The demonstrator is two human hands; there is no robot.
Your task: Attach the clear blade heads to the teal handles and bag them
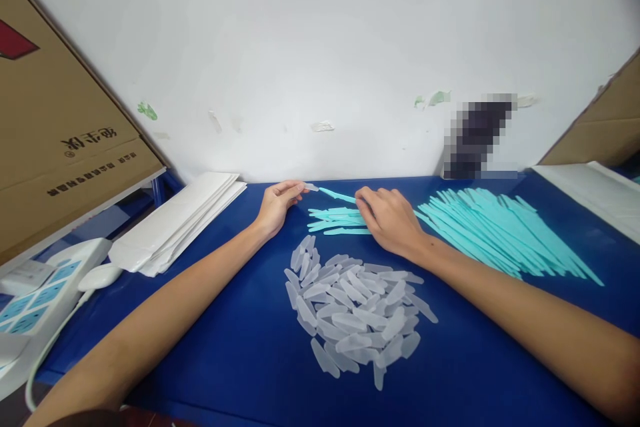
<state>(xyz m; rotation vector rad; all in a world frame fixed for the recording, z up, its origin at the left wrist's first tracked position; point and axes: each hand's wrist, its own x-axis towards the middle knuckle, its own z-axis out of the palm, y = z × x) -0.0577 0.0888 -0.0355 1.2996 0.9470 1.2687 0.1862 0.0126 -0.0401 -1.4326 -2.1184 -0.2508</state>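
Note:
My left hand (280, 205) pinches a translucent blade cover (311, 187) between thumb and fingertips. Just right of it, the tip of a turquoise eyebrow razor (336, 195) points at the cover, very close to it; whether they touch I cannot tell. My right hand (393, 219) is closed around that razor's other end, which the fingers hide. Below the razor, several more turquoise razors (337, 219) lie side by side, partly behind my right hand. A loose heap of translucent covers (350, 307) is spread on the blue table (225, 347) between my forearms.
To the right lies a large pile of turquoise razors (500, 233). White paper sleeves (175, 223) are stacked at left, beside a power strip (55, 293) with a plugged-in white cable (55, 337). Cardboard boxes (75, 100) stand at both sides, and a white wall (300, 47) closes the back.

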